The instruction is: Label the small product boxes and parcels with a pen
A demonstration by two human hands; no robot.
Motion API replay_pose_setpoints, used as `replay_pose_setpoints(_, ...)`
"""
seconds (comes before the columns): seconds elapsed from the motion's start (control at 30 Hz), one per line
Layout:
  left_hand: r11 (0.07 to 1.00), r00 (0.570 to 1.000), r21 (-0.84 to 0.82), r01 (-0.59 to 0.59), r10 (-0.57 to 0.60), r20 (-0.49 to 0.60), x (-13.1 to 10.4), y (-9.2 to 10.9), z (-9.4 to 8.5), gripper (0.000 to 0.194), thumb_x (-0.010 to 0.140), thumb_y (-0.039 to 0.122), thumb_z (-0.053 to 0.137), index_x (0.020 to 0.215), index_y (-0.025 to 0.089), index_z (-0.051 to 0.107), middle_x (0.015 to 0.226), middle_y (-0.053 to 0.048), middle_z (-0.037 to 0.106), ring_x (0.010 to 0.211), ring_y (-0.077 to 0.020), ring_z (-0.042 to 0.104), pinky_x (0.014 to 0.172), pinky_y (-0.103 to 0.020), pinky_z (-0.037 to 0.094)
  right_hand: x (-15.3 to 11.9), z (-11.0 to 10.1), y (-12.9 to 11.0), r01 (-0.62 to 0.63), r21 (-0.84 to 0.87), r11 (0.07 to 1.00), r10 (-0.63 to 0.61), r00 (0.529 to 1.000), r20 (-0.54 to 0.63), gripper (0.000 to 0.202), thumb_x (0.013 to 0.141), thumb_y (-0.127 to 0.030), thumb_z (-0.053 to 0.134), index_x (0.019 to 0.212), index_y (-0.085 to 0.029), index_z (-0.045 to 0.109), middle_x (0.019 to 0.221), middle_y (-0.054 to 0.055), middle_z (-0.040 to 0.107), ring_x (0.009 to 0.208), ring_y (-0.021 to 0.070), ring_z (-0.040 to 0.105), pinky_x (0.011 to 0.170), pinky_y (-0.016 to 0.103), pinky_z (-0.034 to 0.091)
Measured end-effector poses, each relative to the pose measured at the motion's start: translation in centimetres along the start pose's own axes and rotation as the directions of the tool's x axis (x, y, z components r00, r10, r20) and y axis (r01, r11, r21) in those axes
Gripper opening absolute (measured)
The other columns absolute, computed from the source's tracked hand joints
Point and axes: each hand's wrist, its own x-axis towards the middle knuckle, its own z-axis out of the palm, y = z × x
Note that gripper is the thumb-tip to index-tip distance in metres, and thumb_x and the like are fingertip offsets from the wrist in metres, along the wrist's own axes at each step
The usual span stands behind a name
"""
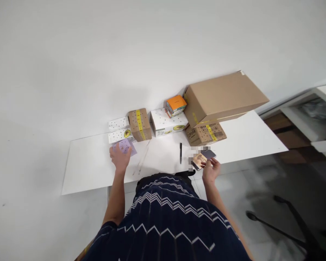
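Note:
Over a flat purple piece with dark dots (132,148) on the left of the table rests my left hand (120,156). Its fingers are spread across the piece and cover part of it. At the front edge, right of the middle, my right hand (211,169) pinches the corner of a yellowish picture card (199,159). A dark flat object like a phone (209,154) lies just behind the card. Blurred squares hide part of this area. Left of the card lies a black pen (180,153).
Along the wall on the white table (87,166) stand white dotted boxes (118,124), a taped brown box (140,125) and a white avocado box (168,125) bearing an orange box (176,105). A large carton (225,94) rests on a smaller taped carton (206,134). Shelves (296,112) stand right.

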Motion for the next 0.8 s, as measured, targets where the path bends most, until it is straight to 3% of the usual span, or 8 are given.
replay_pose_setpoints(0.1,0.997,0.994,0.039,0.063,-0.066,0.082,1.2,1.6,-0.1,0.089,0.077,0.074,0.055,0.15,0.027,0.032,0.159,-0.019,0.015,0.134,-0.0509,0.032,0.1,-0.068,0.038,-0.7,0.5,-1.2,0.018,0.012,1.0,-0.018,1.0,0.025,0.041,0.071,-0.044,0.062,0.103,-0.021,0.051,0.088,-0.004,0.056,0.058,0.0089,0.062,0.051,0.021,0.048)
replay_pose_setpoints(0.23,0.993,0.99,0.102,0.055,-0.067,0.123,1.0,2.3,-0.5,0.089,0.074,0.066,0.06,0.148,0.024,0.033,0.157,-0.021,0.019,0.129,-0.0533,0.036,0.097,-0.068,0.039,-1.9,0.0,-1.9,-0.012,-0.003,1.0,0.012,0.999,0.03,0.041,0.07,-0.045,0.061,0.102,-0.02,0.053,0.088,-0.002,0.056,0.058,0.0098,0.061,0.049,0.021,0.047)
replay_pose_setpoints(0.37,0.966,0.95,0.174,-0.191,0.137,0.281,-2.4,3.1,-1.0,0.082,0.073,0.06,0.061,0.145,0.027,0.037,0.153,-0.017,0.025,0.125,-0.0493,0.042,0.098,-0.064,0.04,-2.9,-0.7,-1.8,-0.081,-0.034,0.996,0.082,0.996,0.03,0.044,0.069,-0.045,0.062,0.104,-0.019,0.053,0.089,-0.001,0.059,0.057,0.0101,0.06,0.049,0.022,0.047)
replay_pose_setpoints(0.47,0.892,0.846,0.132,-0.432,0.351,0.402,-5.4,5.3,-0.3,0.079,0.07,0.051,0.067,0.142,0.028,0.042,0.15,-0.015,0.031,0.125,-0.0443,0.045,0.103,-0.06,0.038,-3.7,-0.3,-1.8,-0.091,-0.062,0.994,0.096,0.993,0.073,0.046,0.07,-0.047,0.062,0.106,-0.019,0.054,0.092,0.001,0.06,0.057,0.0105,0.06,0.049,0.023,0.048)
replay_pose_setpoints(0.57,0.789,0.729,0.011,-0.614,0.562,0.392,-7.3,8.8,1.6,0.08,0.067,0.045,0.072,0.141,0.029,0.045,0.151,-0.013,0.031,0.13,-0.0412,0.041,0.107,-0.055,0.035,-4.4,0.6,-2.1,-0.046,-0.089,0.995,0.059,0.986,0.159,0.047,0.072,-0.05,0.06,0.108,-0.019,0.054,0.094,0.002,0.06,0.059,0.011,0.061,0.05,0.024,0.048)
replay_pose_setpoints(0.6,0.773,0.712,-0.019,-0.634,0.593,0.375,-7.7,10.0,2.3,0.081,0.067,0.045,0.073,0.142,0.029,0.045,0.152,-0.013,0.031,0.131,-0.0409,0.04,0.108,-0.055,0.034,-4.6,1.0,-2.3,-0.031,-0.097,0.995,0.049,0.981,0.188,0.047,0.073,-0.05,0.06,0.108,-0.019,0.054,0.095,0.002,0.06,0.059,0.011,0.061,0.051,0.023,0.048)
replay_pose_setpoints(0.7,0.787,0.732,-0.059,-0.614,0.596,0.331,-8.2,13.0,4.1,0.084,0.072,0.051,0.072,0.146,0.026,0.041,0.154,-0.016,0.028,0.133,-0.0436,0.038,0.106,-0.057,0.036,-5.2,2.0,-2.5,-0.025,-0.114,0.993,0.054,0.964,0.259,0.047,0.073,-0.052,0.058,0.107,-0.019,0.054,0.093,0.002,0.06,0.06,0.0112,0.061,0.052,0.023,0.048)
replay_pose_setpoints(0.8,0.787,0.717,-0.131,-0.603,0.606,0.343,-7.9,14.2,4.9,0.095,0.074,0.061,0.07,0.152,0.024,0.032,0.158,-0.02,0.02,0.133,-0.0481,0.037,0.104,-0.062,0.036,-5.7,2.7,-2.2,-0.024,-0.128,0.991,0.064,0.947,0.315,0.046,0.073,-0.053,0.058,0.103,-0.019,0.055,0.092,0.002,0.06,0.059,0.0118,0.061,0.05,0.024,0.047)
